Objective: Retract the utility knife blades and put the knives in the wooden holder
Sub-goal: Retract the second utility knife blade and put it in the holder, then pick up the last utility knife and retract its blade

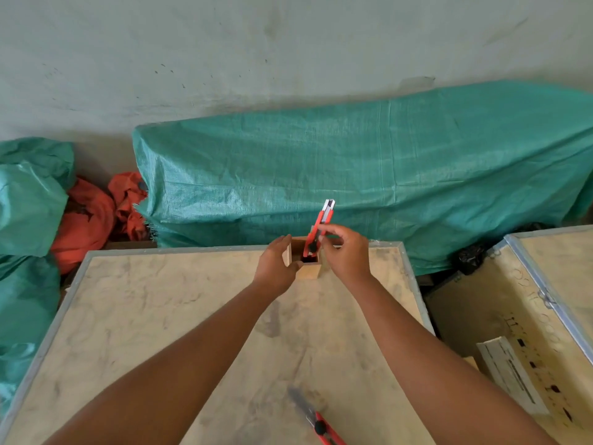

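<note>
**A:** so where's the knife at in the head cam?

**B:** right hand (348, 255) pinches a red plastic utility knife (318, 231), its lower end inside the small square wooden holder (309, 268) at the far edge of the pale plywood tabletop (154, 316).

**A:** other hand?

**B:** left hand (277, 268) cups the holder's side. Second red knife (316, 419) lies near the front edge, blade out.

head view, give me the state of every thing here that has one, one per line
knife in holder: upright, lower end inside, blade appears retracted
second knife: lying flat on the table, blade extended
wooden holder: standing upright at the table's far edge
left hand: cupped against the holder's left side
right hand: pinching the knife in the holder
crate: open, at right
</note>
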{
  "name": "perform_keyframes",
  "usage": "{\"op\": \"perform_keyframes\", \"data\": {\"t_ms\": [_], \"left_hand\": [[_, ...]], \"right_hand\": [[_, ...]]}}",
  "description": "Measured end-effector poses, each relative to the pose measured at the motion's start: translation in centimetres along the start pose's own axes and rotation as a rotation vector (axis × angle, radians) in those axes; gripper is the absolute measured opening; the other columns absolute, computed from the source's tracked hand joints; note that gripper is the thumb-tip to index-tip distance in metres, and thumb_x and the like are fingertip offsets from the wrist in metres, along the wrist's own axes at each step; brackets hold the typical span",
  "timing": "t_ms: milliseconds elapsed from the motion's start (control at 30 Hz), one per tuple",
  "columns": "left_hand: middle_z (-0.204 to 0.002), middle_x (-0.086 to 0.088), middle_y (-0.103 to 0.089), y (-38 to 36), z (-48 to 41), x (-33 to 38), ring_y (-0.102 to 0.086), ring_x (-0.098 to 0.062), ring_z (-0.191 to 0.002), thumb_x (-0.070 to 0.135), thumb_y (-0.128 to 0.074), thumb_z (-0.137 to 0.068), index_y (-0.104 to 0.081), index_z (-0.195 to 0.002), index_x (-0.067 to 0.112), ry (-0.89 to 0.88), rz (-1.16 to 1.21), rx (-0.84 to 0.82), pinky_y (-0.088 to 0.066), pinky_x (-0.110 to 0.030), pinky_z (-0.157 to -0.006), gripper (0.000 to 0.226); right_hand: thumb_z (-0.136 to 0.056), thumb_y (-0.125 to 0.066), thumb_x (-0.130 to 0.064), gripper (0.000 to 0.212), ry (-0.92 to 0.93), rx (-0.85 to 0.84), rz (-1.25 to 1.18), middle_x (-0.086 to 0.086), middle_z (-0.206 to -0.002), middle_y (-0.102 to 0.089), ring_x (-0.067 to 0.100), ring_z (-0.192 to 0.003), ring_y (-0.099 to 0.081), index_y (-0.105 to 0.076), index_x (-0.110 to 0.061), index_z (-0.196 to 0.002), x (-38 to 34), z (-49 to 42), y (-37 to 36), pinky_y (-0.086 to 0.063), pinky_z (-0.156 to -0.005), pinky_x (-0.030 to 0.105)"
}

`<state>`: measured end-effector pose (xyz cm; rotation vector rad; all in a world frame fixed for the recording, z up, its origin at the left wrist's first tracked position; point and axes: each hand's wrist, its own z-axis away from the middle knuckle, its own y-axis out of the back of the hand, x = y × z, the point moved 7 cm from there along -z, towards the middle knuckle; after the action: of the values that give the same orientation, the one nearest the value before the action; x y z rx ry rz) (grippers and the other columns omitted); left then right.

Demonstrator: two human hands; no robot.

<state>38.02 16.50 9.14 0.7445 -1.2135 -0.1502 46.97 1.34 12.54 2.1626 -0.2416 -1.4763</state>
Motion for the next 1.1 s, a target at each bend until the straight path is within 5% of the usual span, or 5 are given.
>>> {"op": "perform_keyframes", "data": {"t_ms": [133, 433, 867, 1000, 1100], "left_hand": [[-0.156, -0.014, -0.039, -2.3, -3.0, -2.5, -0.035, -0.031, -0.144, 0.018, -0.074, -0.086, -0.027, -0.153, 0.007, 0.137, -0.082, -0.116, -0.033, -0.038, -0.114, 0.082], [-0.114, -0.01, -0.073, -3.0, -4.2, -3.9, -0.071, -0.026, -0.096, 0.0, -0.063, -0.089, -0.058, -0.136, 0.024, 0.142, 0.033, -0.109, -0.057, -0.033, -0.077, 0.053], [-0.141, -0.008, -0.058, -2.4, -0.7, -4.7, -0.059, -0.027, -0.123, 0.008, -0.072, -0.087, -0.048, -0.144, 0.015, 0.236, 0.147, -0.018, -0.055, -0.045, -0.096, 0.062], [-0.144, -0.006, -0.057, -2.2, 3.0, -5.3, -0.059, -0.024, -0.124, 0.01, -0.073, -0.088, -0.051, -0.142, 0.018, 0.29, 0.154, -0.008, -0.056, -0.039, -0.096, 0.059], [-0.146, -0.005, -0.055, -1.9, 6.6, -5.5, -0.058, -0.025, -0.125, 0.013, -0.073, -0.088, -0.053, -0.141, 0.02, 0.307, 0.171, -0.001, -0.055, -0.037, -0.094, 0.057]], "right_hand": [[-0.09, -0.072, -0.004, 0.021, 0.052, -0.024, 0.084, 0.006, -0.102, -0.08, 0.018, -0.087, -0.075, -0.079, -0.011, -0.108, 1.6, -1.2, -2.9, -0.059, -0.08, 0.018], [-0.087, -0.067, 0.003, 0.028, 0.031, -0.149, 0.205, 0.011, -0.098, -0.076, 0.024, -0.088, -0.07, -0.078, -0.011, -0.109, 3.5, -1.5, -6.1, -0.058, -0.082, 0.036], [-0.084, -0.072, 0.008, 0.033, 0.014, -0.105, 0.123, 0.009, -0.11, -0.077, 0.022, -0.101, -0.073, -0.078, -0.01, -0.111, 2.8, 3.1, -2.5, -0.052, -0.095, 0.018], [-0.085, -0.072, 0.011, 0.033, -0.007, -0.116, 0.13, 0.018, -0.122, -0.073, 0.029, -0.113, -0.07, -0.078, -0.007, -0.111, 2.8, 6.8, -0.6, -0.057, -0.101, 0.042], [-0.085, -0.072, 0.009, 0.032, -0.045, -0.121, 0.144, 0.019, -0.125, -0.07, 0.029, -0.111, -0.071, -0.078, -0.008, -0.112, 2.8, 9.0, 0.9, -0.057, -0.099, 0.033]]}}
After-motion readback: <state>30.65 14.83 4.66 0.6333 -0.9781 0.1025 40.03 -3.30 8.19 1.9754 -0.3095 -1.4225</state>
